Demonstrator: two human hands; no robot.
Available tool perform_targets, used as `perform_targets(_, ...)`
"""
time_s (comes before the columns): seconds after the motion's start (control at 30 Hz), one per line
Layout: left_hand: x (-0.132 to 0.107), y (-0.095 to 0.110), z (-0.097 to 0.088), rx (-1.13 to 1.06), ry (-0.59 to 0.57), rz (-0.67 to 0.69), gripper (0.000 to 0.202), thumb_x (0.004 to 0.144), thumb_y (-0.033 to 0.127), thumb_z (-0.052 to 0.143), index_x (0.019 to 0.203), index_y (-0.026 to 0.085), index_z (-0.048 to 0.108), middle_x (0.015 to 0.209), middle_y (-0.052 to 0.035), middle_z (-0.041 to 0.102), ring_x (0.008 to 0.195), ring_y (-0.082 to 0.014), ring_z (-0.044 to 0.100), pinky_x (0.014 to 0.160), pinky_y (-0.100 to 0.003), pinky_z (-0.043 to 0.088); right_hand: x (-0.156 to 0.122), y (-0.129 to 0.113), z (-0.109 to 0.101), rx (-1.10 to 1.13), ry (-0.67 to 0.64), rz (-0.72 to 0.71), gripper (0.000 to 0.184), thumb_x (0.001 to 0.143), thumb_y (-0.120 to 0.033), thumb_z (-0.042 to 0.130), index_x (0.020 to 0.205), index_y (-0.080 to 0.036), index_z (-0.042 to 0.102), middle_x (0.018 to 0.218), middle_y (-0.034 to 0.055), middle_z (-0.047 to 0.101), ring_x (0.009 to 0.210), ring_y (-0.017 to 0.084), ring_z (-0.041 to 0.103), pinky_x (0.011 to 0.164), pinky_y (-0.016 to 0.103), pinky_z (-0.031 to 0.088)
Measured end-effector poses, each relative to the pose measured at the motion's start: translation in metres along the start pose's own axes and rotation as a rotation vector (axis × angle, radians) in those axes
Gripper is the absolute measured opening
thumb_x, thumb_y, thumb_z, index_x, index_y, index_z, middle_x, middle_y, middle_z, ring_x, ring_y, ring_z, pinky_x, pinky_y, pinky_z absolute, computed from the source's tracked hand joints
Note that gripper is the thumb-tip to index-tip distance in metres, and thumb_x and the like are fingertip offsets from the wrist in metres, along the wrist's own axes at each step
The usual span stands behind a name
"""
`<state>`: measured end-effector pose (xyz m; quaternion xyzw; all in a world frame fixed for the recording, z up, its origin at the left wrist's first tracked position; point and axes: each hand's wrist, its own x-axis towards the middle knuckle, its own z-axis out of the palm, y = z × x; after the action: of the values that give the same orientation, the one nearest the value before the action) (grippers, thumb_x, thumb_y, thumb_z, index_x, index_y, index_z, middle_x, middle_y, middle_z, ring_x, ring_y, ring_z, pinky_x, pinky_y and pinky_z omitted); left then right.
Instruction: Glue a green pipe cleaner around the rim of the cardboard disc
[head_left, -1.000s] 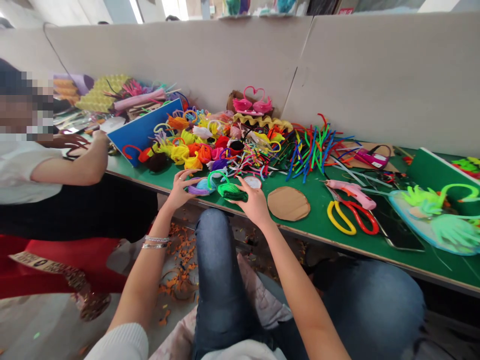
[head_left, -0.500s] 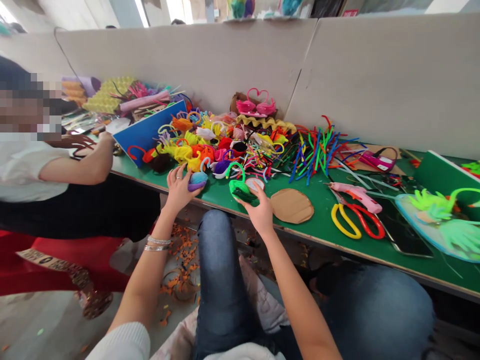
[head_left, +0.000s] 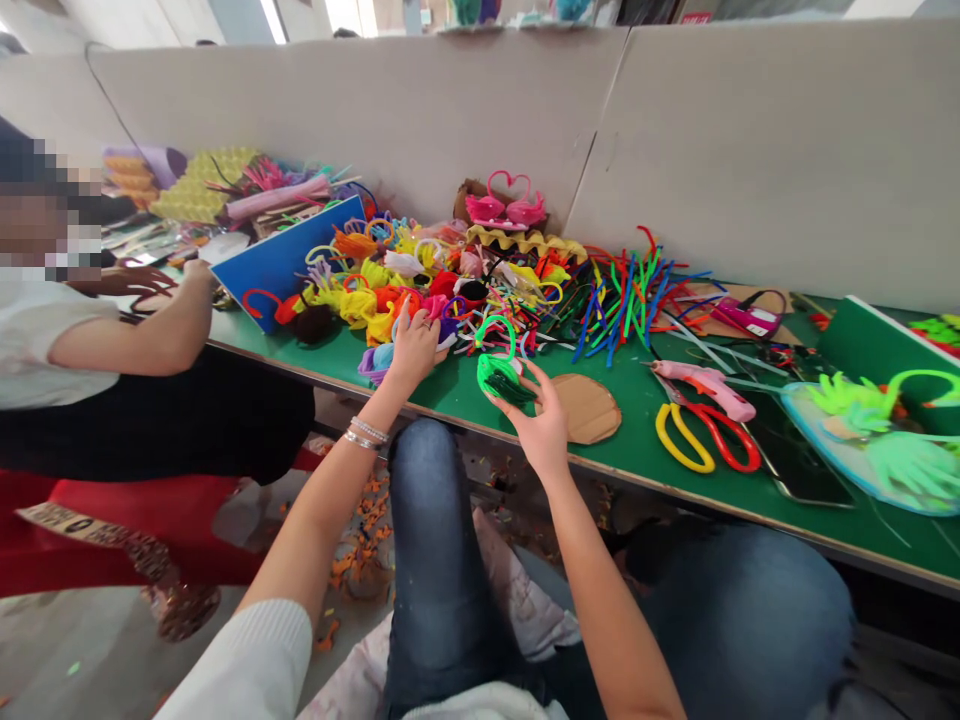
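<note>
My right hand (head_left: pixel 544 415) is closed around a green pipe-cleaner swan (head_left: pixel 495 376) with a curved neck, held at the table's front edge. My left hand (head_left: pixel 417 350) reaches over the near side of a heap of colourful pipe-cleaner swans (head_left: pixel 379 317), fingers stretched out. Its fingertips are close to a purple and white swan (head_left: pixel 450 326); whether they touch it is unclear. A blue and purple swan (head_left: pixel 373 364) lies just left of that hand, partly hidden by it.
A cardboard disc (head_left: pixel 587 410), scissors (head_left: pixel 684 438), a pink glue gun (head_left: pixel 709 388) and a dark phone (head_left: pixel 799 460) lie to the right. Loose pipe cleaners (head_left: pixel 626 300) spread behind. A blue board (head_left: pixel 289 262) leans at the left, beside another person's arm (head_left: pixel 150 335).
My left hand has left the blue and purple swan and moved right, toward the heap. My right hand has shifted slightly right with the green swan. The view has turned slightly.
</note>
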<state>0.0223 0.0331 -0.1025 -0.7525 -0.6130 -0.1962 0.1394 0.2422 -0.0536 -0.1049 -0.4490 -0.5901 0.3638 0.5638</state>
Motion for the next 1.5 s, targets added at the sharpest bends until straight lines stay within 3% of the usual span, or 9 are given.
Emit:
perform_targets(0.13, -0.018, -0.010, -0.023, -0.131, 0.047, 0.091, 0.048, 0.076, 0.040, 0.062, 0.119, 0.018, 0.060, 0.110, -0.0102, 0.067, 0.121, -0.0302, 0.047, 0.116, -0.055, 0.011, -0.004, -0.001, -0.010, -0.088, -0.056, -0.004, 0.067, 0.067, -0.037, 0.075, 0.128, -0.021, 0.050, 0.114, 0.0089, 0.067, 0.112, 0.024, 0.060, 0.094, 0.039, 0.048)
perform_targets(0.27, -0.041, -0.018, -0.040, -0.280, -0.134, 0.261, 0.050, 0.070, 0.047, 0.067, 0.113, 0.022, 0.065, 0.113, -0.0071, 0.066, 0.120, -0.0269, 0.048, 0.114, -0.047, 0.024, -0.009, 0.004, -0.015, -0.266, -0.196, -0.053, 0.067, 0.072, -0.036, 0.072, 0.132, -0.023, 0.046, 0.115, 0.0080, 0.068, 0.109, 0.025, 0.061, 0.095, 0.041, 0.047)
perform_targets(0.43, -0.045, -0.022, -0.040, -0.332, -0.251, 0.298, 0.057, 0.070, 0.046, 0.067, 0.120, 0.022, 0.059, 0.124, -0.0079, 0.059, 0.124, -0.0260, 0.046, 0.115, -0.045, 0.021, -0.011, 0.013, -0.015, -0.521, -0.312, -0.180, 0.063, 0.075, -0.030, 0.070, 0.132, -0.024, 0.046, 0.119, 0.0085, 0.066, 0.110, 0.028, 0.060, 0.093, 0.045, 0.046)
perform_targets(0.6, -0.040, -0.028, -0.044, -0.408, -0.339, 0.293, 0.056, 0.066, 0.042, 0.071, 0.117, 0.022, 0.062, 0.129, -0.0109, 0.053, 0.124, -0.0285, 0.046, 0.108, -0.044, 0.032, -0.009, 0.021, -0.013, -0.456, -0.353, -0.185, 0.066, 0.077, -0.031, 0.066, 0.136, -0.025, 0.037, 0.126, 0.0076, 0.059, 0.118, 0.025, 0.054, 0.097, 0.042, 0.044)
perform_targets(0.77, -0.040, -0.035, -0.046, -0.553, -0.420, 0.361, 0.055, 0.067, 0.043, 0.072, 0.117, 0.022, 0.063, 0.122, -0.0102, 0.058, 0.123, -0.0263, 0.045, 0.106, -0.039, 0.036, -0.008, 0.024, -0.013, -0.374, -0.374, -0.173, 0.072, 0.074, -0.030, 0.070, 0.136, -0.026, 0.033, 0.126, 0.0079, 0.057, 0.119, 0.023, 0.051, 0.100, 0.040, 0.041)
perform_targets(0.9, -0.047, -0.031, -0.045, -0.519, -0.382, 0.330, 0.060, 0.068, 0.044, 0.072, 0.122, 0.023, 0.059, 0.125, -0.0107, 0.056, 0.125, -0.0276, 0.043, 0.107, -0.042, 0.034, -0.005, 0.021, -0.016, -0.359, -0.379, -0.114, 0.073, 0.073, -0.032, 0.070, 0.134, -0.025, 0.031, 0.124, 0.0088, 0.058, 0.117, 0.023, 0.053, 0.099, 0.041, 0.042)
perform_targets(1.07, -0.064, -0.021, -0.042, -0.483, -0.227, 0.205, 0.060, 0.070, 0.040, 0.070, 0.124, 0.020, 0.052, 0.127, -0.0098, 0.056, 0.124, -0.0272, 0.043, 0.109, -0.046, 0.030, -0.003, 0.020, -0.019, -0.387, -0.397, -0.061, 0.075, 0.074, -0.035, 0.069, 0.136, -0.024, 0.028, 0.126, 0.0109, 0.057, 0.119, 0.025, 0.053, 0.097, 0.042, 0.043)
perform_targets(1.23, -0.076, -0.025, -0.040, -0.454, -0.079, 0.132, 0.068, 0.070, 0.036, 0.069, 0.130, 0.019, 0.043, 0.132, -0.0110, 0.053, 0.127, -0.0272, 0.043, 0.110, -0.045, 0.028, -0.005, 0.017, -0.018, -0.438, -0.385, -0.046, 0.077, 0.074, -0.036, 0.068, 0.138, -0.022, 0.027, 0.127, 0.0122, 0.057, 0.116, 0.026, 0.055, 0.095, 0.042, 0.045)
perform_targets(1.5, -0.089, -0.026, -0.046, -0.345, -0.055, 0.045, 0.074, 0.071, 0.032, 0.067, 0.137, 0.022, 0.037, 0.114, -0.0046, 0.067, 0.124, -0.0263, 0.047, 0.113, -0.048, 0.019, -0.009, 0.014, -0.011, -0.444, -0.328, -0.032, 0.077, 0.075, -0.037, 0.067, 0.140, -0.022, 0.028, 0.120, 0.0127, 0.062, 0.113, 0.029, 0.058, 0.090, 0.044, 0.048)
